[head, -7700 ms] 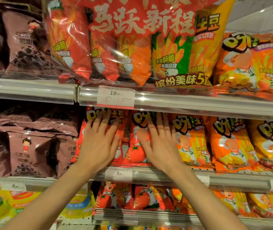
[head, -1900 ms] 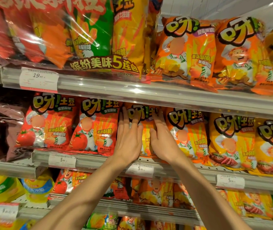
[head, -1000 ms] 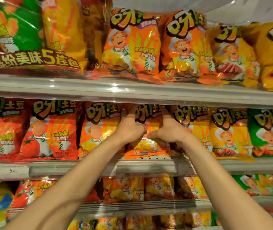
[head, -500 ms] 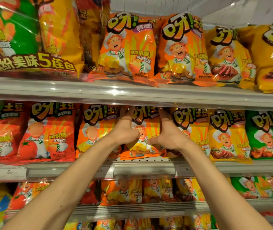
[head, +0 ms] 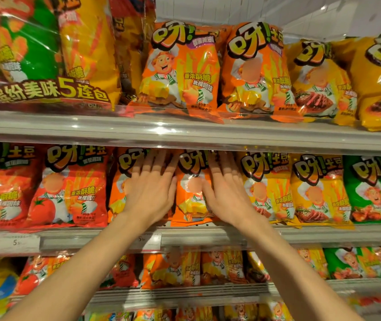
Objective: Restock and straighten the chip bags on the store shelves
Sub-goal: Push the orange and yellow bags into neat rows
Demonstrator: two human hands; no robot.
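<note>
Left hand (head: 151, 195): we see it laid flat, fingers straight, on the orange bag (head: 124, 181) left of centre; it grasps nothing
Right hand (head: 227, 195): flat and released too, fingers spread across the seam between the middle orange bag (head: 190, 198) and the yellow bag (head: 268, 188)
Why flat: we judge the palms press the fronts back so the row faces square; gripping would crumple them
Where the bags are: standing upright on the middle shelf (head: 208, 237), just behind its rail and the price tag (head: 149, 240)
Next: we would nudge the middle bag level with its neighbours
</note>
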